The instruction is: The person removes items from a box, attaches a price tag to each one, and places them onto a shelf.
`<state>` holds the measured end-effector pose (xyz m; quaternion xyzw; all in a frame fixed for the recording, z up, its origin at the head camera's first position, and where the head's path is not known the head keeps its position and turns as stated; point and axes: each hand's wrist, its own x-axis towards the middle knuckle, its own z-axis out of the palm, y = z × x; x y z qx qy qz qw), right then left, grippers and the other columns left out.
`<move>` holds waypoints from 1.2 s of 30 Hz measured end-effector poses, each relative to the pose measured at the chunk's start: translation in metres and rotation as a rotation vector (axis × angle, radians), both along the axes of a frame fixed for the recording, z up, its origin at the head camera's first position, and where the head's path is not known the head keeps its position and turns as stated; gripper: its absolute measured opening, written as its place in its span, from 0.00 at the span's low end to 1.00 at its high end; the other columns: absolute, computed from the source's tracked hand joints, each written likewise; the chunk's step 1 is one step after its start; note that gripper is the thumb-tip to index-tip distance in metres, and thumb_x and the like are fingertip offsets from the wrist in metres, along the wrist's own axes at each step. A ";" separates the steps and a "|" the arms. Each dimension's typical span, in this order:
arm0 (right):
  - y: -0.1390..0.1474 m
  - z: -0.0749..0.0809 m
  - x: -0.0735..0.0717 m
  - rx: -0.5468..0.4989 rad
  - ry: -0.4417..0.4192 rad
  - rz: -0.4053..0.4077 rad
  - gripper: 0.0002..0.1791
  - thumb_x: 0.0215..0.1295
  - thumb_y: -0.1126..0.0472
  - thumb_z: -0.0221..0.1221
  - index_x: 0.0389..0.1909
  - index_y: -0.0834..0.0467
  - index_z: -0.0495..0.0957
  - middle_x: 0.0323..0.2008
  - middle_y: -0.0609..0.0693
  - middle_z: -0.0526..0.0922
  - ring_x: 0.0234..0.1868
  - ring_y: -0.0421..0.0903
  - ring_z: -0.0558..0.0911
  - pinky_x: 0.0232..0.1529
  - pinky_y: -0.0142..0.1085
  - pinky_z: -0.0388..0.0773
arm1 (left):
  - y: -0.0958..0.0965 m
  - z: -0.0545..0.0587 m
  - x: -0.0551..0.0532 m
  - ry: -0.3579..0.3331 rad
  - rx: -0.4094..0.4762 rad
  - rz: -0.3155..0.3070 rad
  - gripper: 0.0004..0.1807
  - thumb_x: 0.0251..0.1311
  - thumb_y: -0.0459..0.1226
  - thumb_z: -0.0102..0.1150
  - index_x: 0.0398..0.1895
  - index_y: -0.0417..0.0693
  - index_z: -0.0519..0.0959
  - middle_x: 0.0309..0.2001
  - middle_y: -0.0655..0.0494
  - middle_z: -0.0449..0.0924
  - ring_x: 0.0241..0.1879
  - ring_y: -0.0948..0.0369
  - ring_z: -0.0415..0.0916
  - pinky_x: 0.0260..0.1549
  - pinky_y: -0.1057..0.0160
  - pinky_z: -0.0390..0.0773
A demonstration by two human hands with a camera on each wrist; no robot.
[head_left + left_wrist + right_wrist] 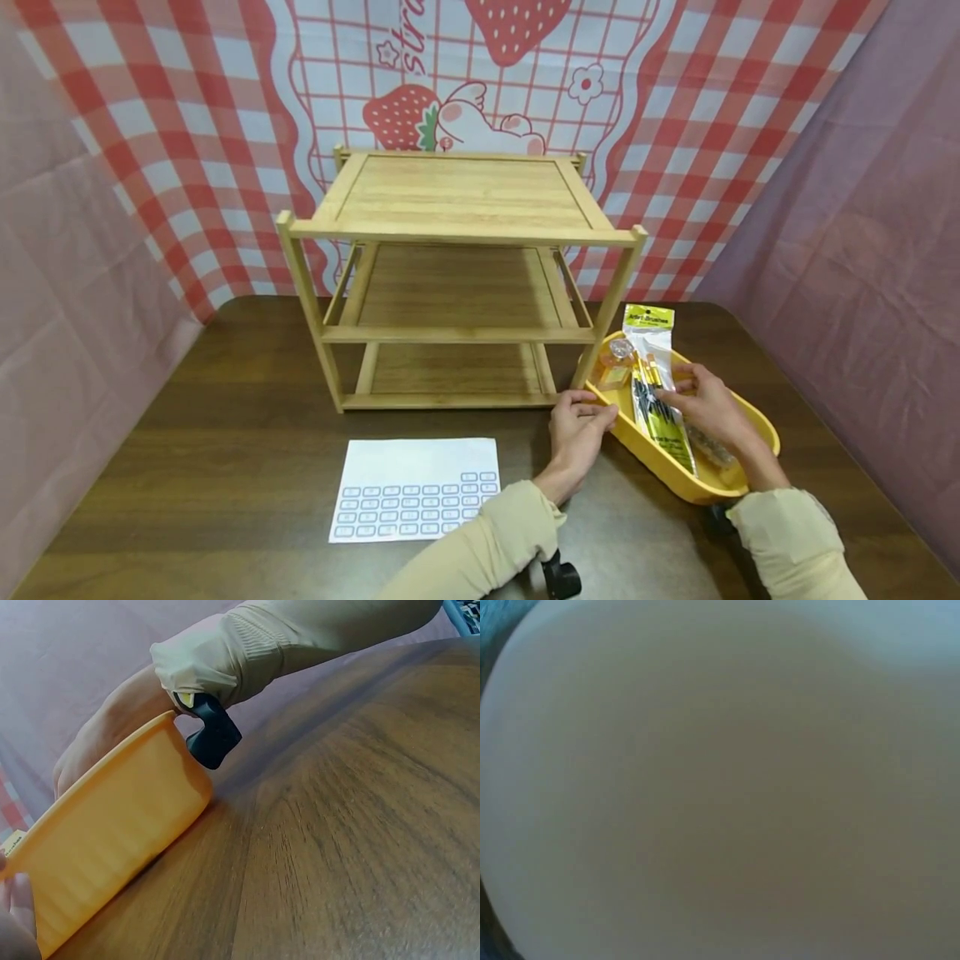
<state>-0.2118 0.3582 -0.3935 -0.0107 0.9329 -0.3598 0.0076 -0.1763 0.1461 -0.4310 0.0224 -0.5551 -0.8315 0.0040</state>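
A yellow plastic basket (pixel 645 446) stands at the right in the head view. Across it lies a clear pack of artist brushes (pixel 652 392), its header sticking out over the far rim. My right hand (pixel 705 404) reaches into the basket and pinches the pack's right edge, thumb over the brushes. At the basket's near left corner, my left hand (pixel 577 429) holds the rim with bent fingers. The left wrist view shows the basket's outer wall (pixel 120 817) with left fingertips (pixel 22 900) against it. Blur fills the right wrist view.
Left of the basket stands a three-tier wooden shelf (pixel 465 196), one front leg close to the basket. A white sheet of blue-framed labels (pixel 420 467) lies on the brown table (pixel 225 467). An orange-tinted clear item (pixel 615 362) sits in the basket's far end.
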 end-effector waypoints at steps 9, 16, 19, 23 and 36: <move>-0.001 0.002 0.003 -0.004 0.023 -0.058 0.38 0.74 0.55 0.63 0.68 0.79 0.58 0.52 0.79 0.76 0.51 0.67 0.79 0.39 0.41 0.81 | 0.004 -0.001 -0.001 -0.002 0.053 0.020 0.15 0.55 0.23 0.69 0.44 0.36 0.76 0.30 0.50 0.82 0.26 0.62 0.81 0.39 0.49 0.87; -0.003 0.004 0.007 -0.069 0.000 -0.121 0.39 0.75 0.51 0.61 0.69 0.76 0.59 0.57 0.81 0.75 0.56 0.67 0.80 0.37 0.34 0.80 | 0.005 -0.002 -0.001 -0.001 0.069 0.023 0.16 0.56 0.22 0.69 0.45 0.36 0.75 0.29 0.50 0.82 0.26 0.62 0.81 0.39 0.48 0.87; -0.002 0.004 0.007 -0.117 -0.029 -0.137 0.39 0.75 0.49 0.61 0.69 0.76 0.61 0.59 0.79 0.74 0.55 0.62 0.80 0.38 0.32 0.81 | 0.005 -0.002 -0.001 0.009 0.072 0.016 0.16 0.57 0.23 0.68 0.45 0.36 0.75 0.29 0.50 0.82 0.26 0.62 0.81 0.39 0.49 0.87; 0.002 0.003 0.004 -0.135 -0.069 -0.140 0.38 0.75 0.48 0.61 0.67 0.76 0.66 0.62 0.75 0.74 0.54 0.56 0.78 0.40 0.31 0.80 | 0.004 -0.003 -0.001 0.013 0.076 0.014 0.16 0.57 0.22 0.68 0.46 0.35 0.75 0.29 0.50 0.82 0.26 0.62 0.81 0.40 0.49 0.87; 0.002 0.004 0.003 -0.159 -0.087 -0.106 0.29 0.75 0.52 0.62 0.57 0.74 0.68 0.44 0.58 0.78 0.35 0.39 0.76 0.31 0.32 0.77 | 0.004 -0.003 -0.001 0.014 0.088 0.005 0.16 0.57 0.22 0.68 0.46 0.35 0.75 0.29 0.50 0.80 0.26 0.62 0.81 0.39 0.53 0.87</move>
